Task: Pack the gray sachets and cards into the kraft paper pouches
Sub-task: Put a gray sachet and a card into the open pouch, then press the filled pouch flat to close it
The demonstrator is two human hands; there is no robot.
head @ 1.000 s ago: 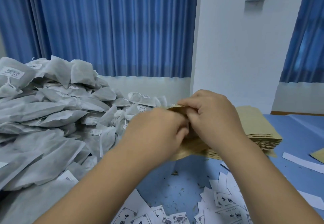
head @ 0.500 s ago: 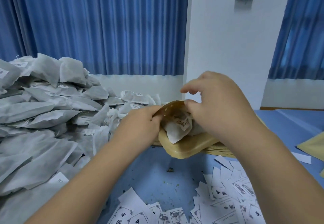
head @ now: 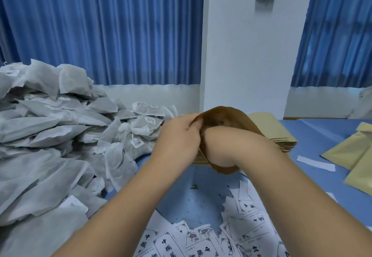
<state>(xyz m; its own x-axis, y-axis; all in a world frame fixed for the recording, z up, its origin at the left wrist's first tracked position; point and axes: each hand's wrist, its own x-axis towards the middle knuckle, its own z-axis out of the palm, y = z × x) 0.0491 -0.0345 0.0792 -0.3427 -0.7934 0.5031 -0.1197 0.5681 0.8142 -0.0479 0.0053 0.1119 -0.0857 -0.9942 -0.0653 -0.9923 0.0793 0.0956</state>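
The pouch [head: 225,116] is held up above the blue surface [head: 322,136], just in front of a stack [head: 273,130] of flat ones. The left hand [head: 179,138] pinches the edge of its mouth with curled fingers. The right hand [head: 218,142] is thrust inside up to the wrist, so I cannot tell how its fingers lie. Sachets [head: 50,136] are heaped at left, and cards [head: 201,240] lie scattered nearest the person.
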